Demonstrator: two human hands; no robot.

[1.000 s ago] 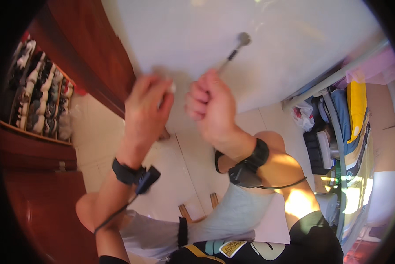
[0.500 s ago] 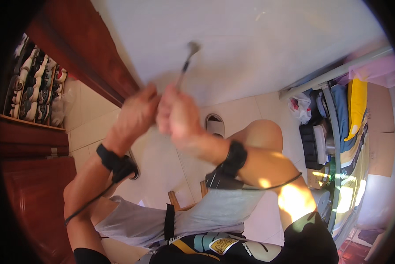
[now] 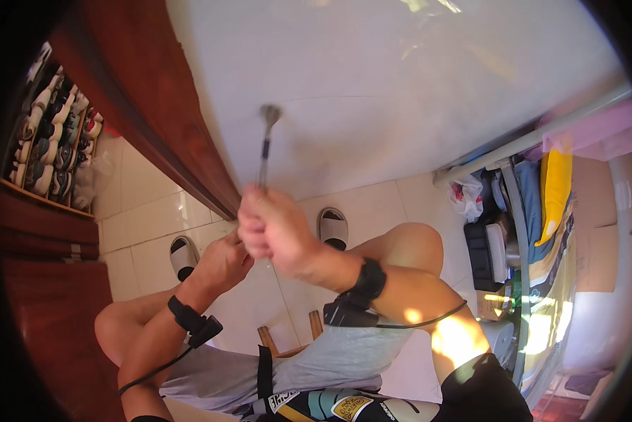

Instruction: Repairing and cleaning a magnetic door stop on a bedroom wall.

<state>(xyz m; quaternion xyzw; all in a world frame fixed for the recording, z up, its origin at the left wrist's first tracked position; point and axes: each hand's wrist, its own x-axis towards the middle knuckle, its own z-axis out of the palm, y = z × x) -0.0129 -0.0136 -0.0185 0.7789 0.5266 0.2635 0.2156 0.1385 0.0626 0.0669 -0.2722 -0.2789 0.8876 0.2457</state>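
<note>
My right hand (image 3: 277,228) is closed around a slim rod-handled tool (image 3: 265,144). The tool points up and away in front of the white wall (image 3: 414,112). It has a dark collar and a small flared grey head; its exact kind I cannot make out, nor whether the head touches the wall. Just below and left of that fist, my left hand (image 3: 221,264) has its fingers curled in, close against the right hand. Whatever lies inside the left fingers is hidden. Black bands with small boxes and cables sit on both wrists.
A reddish-brown wooden door frame (image 3: 154,112) stands at left, with a shoe rack (image 3: 52,141) beyond. My slippered feet rest on pale floor tiles (image 3: 150,200). At right are a metal-framed bed (image 3: 516,211), a plastic bag (image 3: 466,197) and a cardboard sheet (image 3: 597,239). Stool legs (image 3: 268,341) show below.
Both hands have come down and nearer to me, the left hand most. The tool's head has moved left and lower, and its rod stands more upright. The view has shifted slightly.
</note>
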